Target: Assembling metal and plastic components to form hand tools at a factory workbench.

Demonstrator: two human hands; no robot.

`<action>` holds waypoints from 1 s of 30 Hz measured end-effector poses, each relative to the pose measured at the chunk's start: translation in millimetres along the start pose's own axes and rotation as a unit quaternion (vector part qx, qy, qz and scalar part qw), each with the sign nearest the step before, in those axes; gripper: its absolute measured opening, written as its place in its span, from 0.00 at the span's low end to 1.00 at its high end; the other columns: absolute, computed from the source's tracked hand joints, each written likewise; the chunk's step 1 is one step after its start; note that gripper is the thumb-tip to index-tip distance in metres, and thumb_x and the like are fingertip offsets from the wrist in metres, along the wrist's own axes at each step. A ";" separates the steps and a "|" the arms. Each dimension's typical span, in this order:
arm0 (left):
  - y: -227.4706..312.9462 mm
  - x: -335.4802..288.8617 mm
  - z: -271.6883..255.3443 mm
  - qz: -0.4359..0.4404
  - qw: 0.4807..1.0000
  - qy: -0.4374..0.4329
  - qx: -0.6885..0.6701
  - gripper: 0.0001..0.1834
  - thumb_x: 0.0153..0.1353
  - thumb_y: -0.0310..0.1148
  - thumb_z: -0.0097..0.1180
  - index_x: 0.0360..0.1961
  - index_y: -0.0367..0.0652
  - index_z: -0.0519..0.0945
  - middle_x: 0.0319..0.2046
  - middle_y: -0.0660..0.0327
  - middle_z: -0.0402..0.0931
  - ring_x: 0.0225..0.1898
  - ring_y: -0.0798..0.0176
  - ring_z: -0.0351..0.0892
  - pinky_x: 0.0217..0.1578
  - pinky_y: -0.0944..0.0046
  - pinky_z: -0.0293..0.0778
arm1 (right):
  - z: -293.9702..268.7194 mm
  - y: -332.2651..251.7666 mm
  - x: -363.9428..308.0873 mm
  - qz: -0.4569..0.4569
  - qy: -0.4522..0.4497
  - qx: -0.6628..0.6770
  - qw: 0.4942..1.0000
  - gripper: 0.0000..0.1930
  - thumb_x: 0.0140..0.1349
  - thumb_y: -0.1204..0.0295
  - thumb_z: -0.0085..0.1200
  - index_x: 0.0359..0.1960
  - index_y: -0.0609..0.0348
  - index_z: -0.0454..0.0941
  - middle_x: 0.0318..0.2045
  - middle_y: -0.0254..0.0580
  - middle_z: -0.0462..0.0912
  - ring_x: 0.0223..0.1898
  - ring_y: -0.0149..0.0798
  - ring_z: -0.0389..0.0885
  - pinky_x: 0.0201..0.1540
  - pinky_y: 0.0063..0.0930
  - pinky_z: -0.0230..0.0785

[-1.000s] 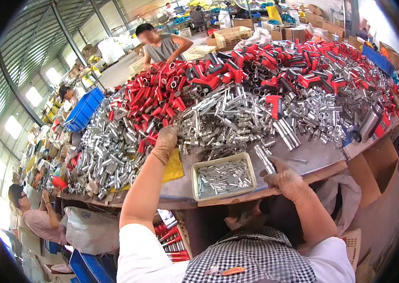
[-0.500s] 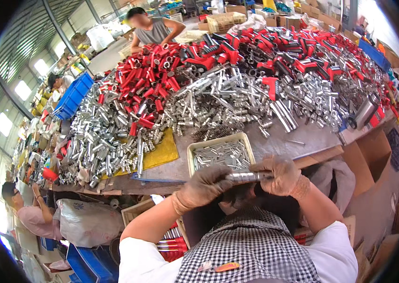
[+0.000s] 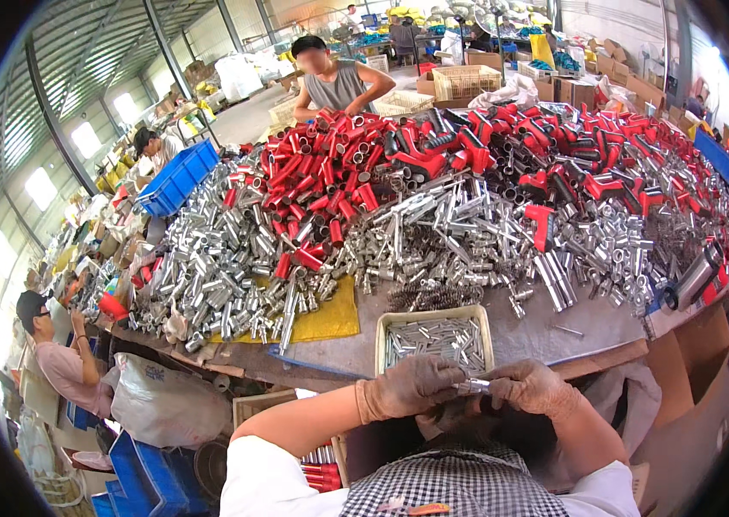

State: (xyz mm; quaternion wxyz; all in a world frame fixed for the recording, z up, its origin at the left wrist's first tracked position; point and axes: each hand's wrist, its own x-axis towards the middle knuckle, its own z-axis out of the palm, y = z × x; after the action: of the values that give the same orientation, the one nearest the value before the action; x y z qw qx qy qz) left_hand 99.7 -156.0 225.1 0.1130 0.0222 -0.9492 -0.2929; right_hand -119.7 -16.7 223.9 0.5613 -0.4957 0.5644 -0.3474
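Both gloved hands meet in front of my chest, at the table's near edge. My left hand point(image 3: 416, 386) is closed on one end of a short silver metal cylinder point(image 3: 471, 387). My right hand point(image 3: 532, 387) grips the other end, so only the middle of the part shows. Just beyond the hands sits a cream plastic tray point(image 3: 381, 346) holding many thin metal pins point(image 3: 438, 340). Behind the tray lies a row of dark coil springs point(image 3: 425, 297).
Heaped silver metal parts point(image 3: 209, 267) and red tubes point(image 3: 321, 172) cover the table. Red-and-black tool handles point(image 3: 545, 226) lie to the right. A blue crate point(image 3: 176, 179) stands at left, an open cardboard box point(image 3: 688, 366) at right. Co-workers point(image 3: 334, 82) are at the far side and left.
My view has tilted up, so the whole scene sits lower and further right. The two hands have come closer together, and less of the metal cylinder shows between them.
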 end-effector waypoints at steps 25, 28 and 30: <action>-257.7 -4.3 -138.8 -0.323 0.884 0.333 0.053 0.17 0.67 0.38 0.41 0.41 0.43 0.82 0.27 0.58 0.81 0.31 0.57 0.79 0.31 0.60 0.73 | -7.2 24.1 -18.0 -0.058 0.228 0.068 0.970 0.27 0.51 0.72 0.65 0.53 0.69 0.73 0.36 0.30 0.77 0.32 0.22 0.71 0.34 0.15 0.65; -185.8 -27.0 -114.8 -0.266 0.768 0.439 -0.383 0.16 0.67 0.37 0.43 0.42 0.38 0.80 0.27 0.67 0.77 0.24 0.73 0.70 0.25 0.72 0.66 | -5.7 29.5 -24.0 -0.100 0.256 -0.022 0.961 0.24 0.52 0.71 0.65 0.51 0.68 0.76 0.34 0.29 0.77 0.31 0.21 0.70 0.34 0.14 0.63; -169.1 -50.9 -98.9 -0.267 0.769 0.403 -0.419 0.17 0.68 0.38 0.43 0.44 0.38 0.80 0.27 0.67 0.76 0.24 0.73 0.70 0.24 0.72 0.66 | 2.6 21.9 -23.8 -0.128 0.287 -0.046 0.948 0.20 0.54 0.69 0.63 0.47 0.66 0.78 0.30 0.36 0.80 0.29 0.28 0.74 0.33 0.22 0.68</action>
State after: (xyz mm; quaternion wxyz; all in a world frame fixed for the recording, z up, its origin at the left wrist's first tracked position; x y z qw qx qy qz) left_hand 167.7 -344.8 199.4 0.4002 0.3411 -0.5554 -0.6442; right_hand -123.8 12.2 209.7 0.3028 -0.4685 0.6487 -0.5177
